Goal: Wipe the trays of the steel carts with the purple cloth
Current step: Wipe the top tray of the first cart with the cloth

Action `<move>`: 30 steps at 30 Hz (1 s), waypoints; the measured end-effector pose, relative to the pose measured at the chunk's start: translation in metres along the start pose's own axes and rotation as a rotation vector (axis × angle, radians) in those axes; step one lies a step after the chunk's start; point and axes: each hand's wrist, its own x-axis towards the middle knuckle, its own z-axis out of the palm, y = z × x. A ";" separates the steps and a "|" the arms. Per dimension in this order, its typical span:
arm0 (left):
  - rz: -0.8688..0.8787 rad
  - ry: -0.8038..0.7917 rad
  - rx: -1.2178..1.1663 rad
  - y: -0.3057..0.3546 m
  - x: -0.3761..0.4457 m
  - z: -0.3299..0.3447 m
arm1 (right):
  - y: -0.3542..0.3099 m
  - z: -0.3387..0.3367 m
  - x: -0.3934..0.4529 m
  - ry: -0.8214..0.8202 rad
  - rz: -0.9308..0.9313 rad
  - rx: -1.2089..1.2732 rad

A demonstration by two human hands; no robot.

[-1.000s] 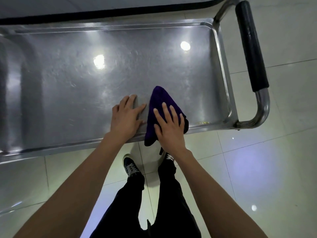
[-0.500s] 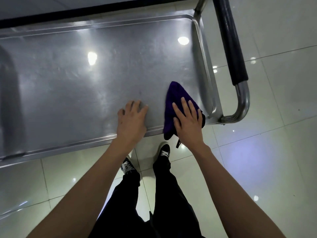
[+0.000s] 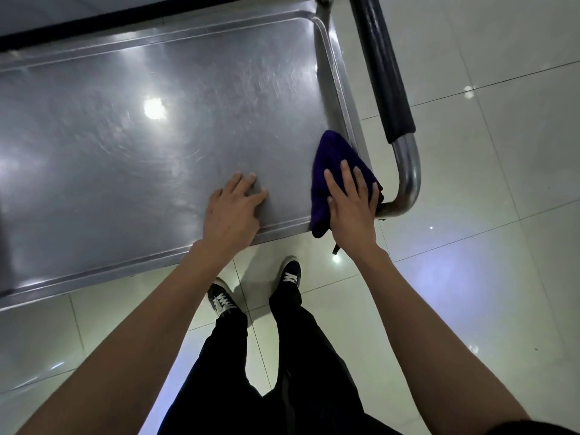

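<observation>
The steel cart's top tray (image 3: 131, 158) fills the upper left of the head view, scratched and shiny. A folded purple cloth (image 3: 332, 155) lies in the tray's near right corner, over the rim. My right hand (image 3: 351, 202) presses flat on the cloth with straight fingers. My left hand (image 3: 233, 208) rests flat on the bare tray beside it, fingers spread, near the front rim.
The cart's push handle with a black grip (image 3: 381, 67) curves round the tray's right end. A pale tiled floor (image 3: 486, 215) lies to the right and below. My legs and dark shoes (image 3: 290, 271) stand just in front of the cart.
My right hand has slid the purple cloth to the right, from mid-tray into the near right corner by the handle. My left hand stayed flat on the tray.
</observation>
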 end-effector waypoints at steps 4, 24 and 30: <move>0.027 -0.134 -0.065 -0.023 0.006 -0.006 | -0.006 0.003 -0.001 0.012 0.004 -0.033; 0.103 0.067 0.071 -0.134 -0.054 -0.001 | -0.204 0.070 -0.076 -0.021 -0.106 -0.040; 0.104 0.030 0.113 -0.131 -0.053 -0.001 | -0.165 0.052 -0.074 0.022 0.118 -0.097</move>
